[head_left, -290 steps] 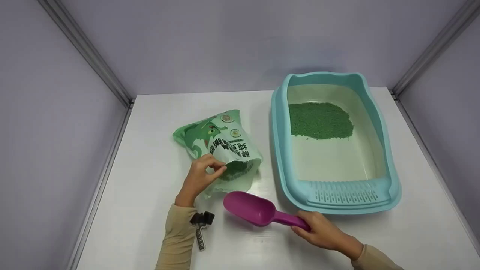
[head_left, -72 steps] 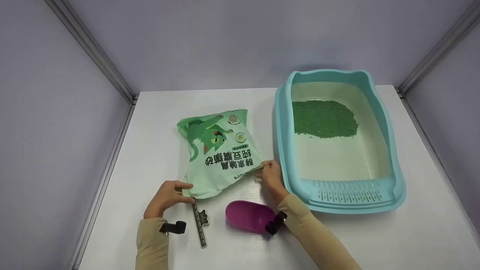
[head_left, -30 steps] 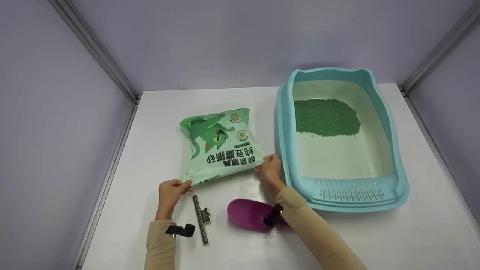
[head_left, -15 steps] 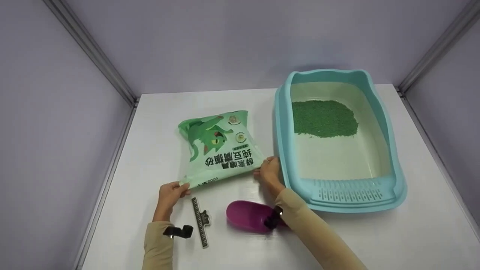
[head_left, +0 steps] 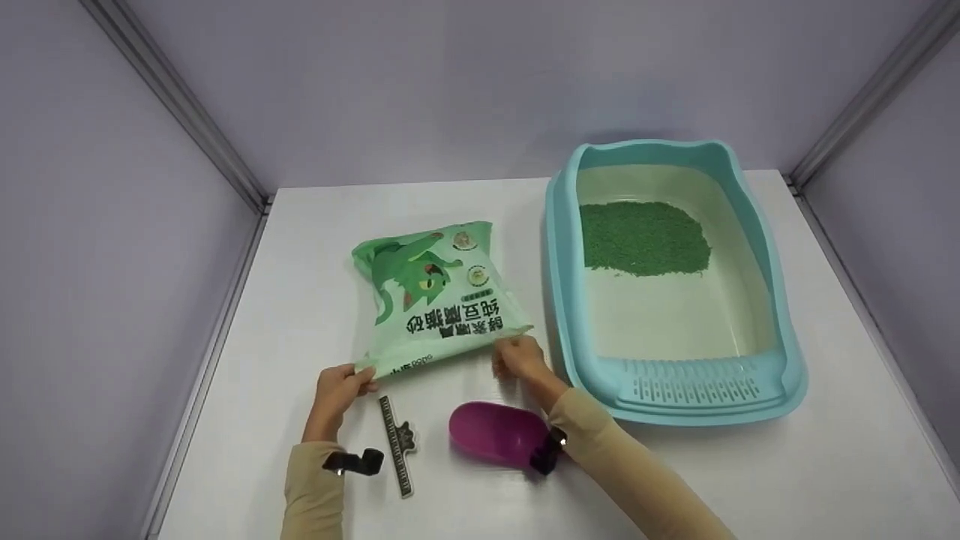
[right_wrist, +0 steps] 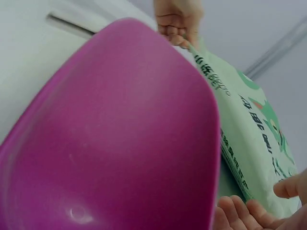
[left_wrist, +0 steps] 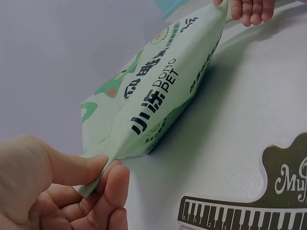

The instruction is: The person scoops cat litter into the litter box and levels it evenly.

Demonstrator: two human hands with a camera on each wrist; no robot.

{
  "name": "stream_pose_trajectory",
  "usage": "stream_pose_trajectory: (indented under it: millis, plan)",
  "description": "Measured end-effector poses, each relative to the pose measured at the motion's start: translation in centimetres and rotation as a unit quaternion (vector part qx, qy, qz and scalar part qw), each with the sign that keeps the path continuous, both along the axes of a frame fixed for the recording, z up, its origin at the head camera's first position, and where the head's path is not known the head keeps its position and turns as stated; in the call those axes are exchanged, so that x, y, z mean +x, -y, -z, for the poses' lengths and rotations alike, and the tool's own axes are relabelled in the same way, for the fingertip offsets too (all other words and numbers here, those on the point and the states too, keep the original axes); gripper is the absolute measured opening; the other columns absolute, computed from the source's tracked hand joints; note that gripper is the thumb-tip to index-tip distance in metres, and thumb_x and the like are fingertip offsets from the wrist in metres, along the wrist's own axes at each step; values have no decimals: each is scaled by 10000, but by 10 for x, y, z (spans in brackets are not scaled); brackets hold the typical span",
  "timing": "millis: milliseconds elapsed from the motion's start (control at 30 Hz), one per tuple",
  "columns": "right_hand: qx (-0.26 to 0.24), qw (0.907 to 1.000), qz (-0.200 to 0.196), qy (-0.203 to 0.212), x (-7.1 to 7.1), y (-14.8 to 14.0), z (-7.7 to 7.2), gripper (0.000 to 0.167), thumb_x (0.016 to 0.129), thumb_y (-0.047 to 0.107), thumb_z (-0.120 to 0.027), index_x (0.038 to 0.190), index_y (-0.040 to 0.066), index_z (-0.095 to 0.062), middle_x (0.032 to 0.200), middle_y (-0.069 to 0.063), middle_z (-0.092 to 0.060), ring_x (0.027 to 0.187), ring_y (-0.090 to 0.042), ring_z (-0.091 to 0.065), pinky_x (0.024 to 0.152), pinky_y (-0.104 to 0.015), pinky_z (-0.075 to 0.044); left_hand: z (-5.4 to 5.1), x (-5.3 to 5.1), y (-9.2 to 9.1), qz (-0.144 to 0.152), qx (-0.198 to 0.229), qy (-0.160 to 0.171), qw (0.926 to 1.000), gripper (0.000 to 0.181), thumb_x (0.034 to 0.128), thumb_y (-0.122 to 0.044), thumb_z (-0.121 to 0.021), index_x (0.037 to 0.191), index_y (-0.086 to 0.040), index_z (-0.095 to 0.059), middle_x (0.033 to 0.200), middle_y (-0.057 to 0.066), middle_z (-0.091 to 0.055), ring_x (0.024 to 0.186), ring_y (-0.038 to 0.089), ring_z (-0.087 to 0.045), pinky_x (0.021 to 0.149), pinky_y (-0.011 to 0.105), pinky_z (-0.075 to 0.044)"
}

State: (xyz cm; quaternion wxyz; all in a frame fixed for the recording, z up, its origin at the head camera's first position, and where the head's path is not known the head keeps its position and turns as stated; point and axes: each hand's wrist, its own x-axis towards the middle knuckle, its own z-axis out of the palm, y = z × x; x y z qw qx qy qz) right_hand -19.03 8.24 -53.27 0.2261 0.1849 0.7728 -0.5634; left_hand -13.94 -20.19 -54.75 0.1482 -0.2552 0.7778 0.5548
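Observation:
A green and white cat litter bag point(head_left: 435, 300), printed with a cat, lies with its mouth edge toward me. My left hand point(head_left: 337, 394) pinches the near left corner between thumb and fingers, plain in the left wrist view. At the near right corner my right hand point(head_left: 521, 360) has its thumb point(right_wrist: 288, 187) and fingers apart in the right wrist view, by the bag's edge; whether they touch it is unclear. A flat clip point(head_left: 397, 446) with piano keys and ruler numbers lies beside my left hand. Below my right wrist sits a magenta scoop point(head_left: 491, 433), handle hidden.
A light-blue litter box point(head_left: 562, 300) stands to the right, close to my right hand, with green litter point(head_left: 645, 238) spread in its far part. Walls enclose the white table point(head_left: 300, 247) at the back and both sides.
Earlier the bag gaped and my right hand held the scoop; now the scoop lies on the table and the bag's mouth is flattened. Just now my right hand slid off the right corner toward me.

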Motion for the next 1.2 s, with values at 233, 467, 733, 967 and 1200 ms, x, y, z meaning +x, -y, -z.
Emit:
stream_pose_trajectory:
  millis: [233,467,733,967,1200]
  plan:
    - [1257,9661,-1658,-1527,17,19,-5,161,895,115,-608,827,-13,-679,757,-137,-685,626,-120,-551,567,-214,-453,0,-1,1,18,83,1,10000,313,935,-124,-596,1117,130,-627,647,-58,-675,618,9,-630,678,163,-517]
    - [1769,8964,-3253,-2436,39,51,-10,178,877,161,-666,862,-17,-676,842,-152,-705,749,-233,-639,676,-279,-526,0,0,5,129,57,71,9999,306,938,-126,-589,1112,122,-631,635,-64,-678,621,10,-634,702,181,-522]
    - [2550,8376,-4161,-2456,56,88,-10,244,832,265,-705,860,24,-691,857,-97,-698,771,-225,-643,703,-289,-533,0,2,5,137,35,133,9998,261,936,-130,-596,1052,99,-645,641,-61,-687,636,24,-640,735,214,-531]
    - [3104,8003,-4569,-2333,63,106,-7,232,798,281,-719,771,56,-668,763,-57,-662,621,-158,-535,593,-269,-493,0,1,5,131,75,76,9999,271,936,-124,-591,1058,113,-639,634,-68,-677,624,17,-637,703,189,-530]
    - [3377,7540,-5075,-2448,70,120,-5,263,803,298,-735,681,97,-616,747,-42,-650,601,-140,-491,531,-264,-438,0,-1,4,158,49,33,9999,256,937,-115,-585,1034,115,-643,615,-77,-665,609,12,-628,679,170,-517]
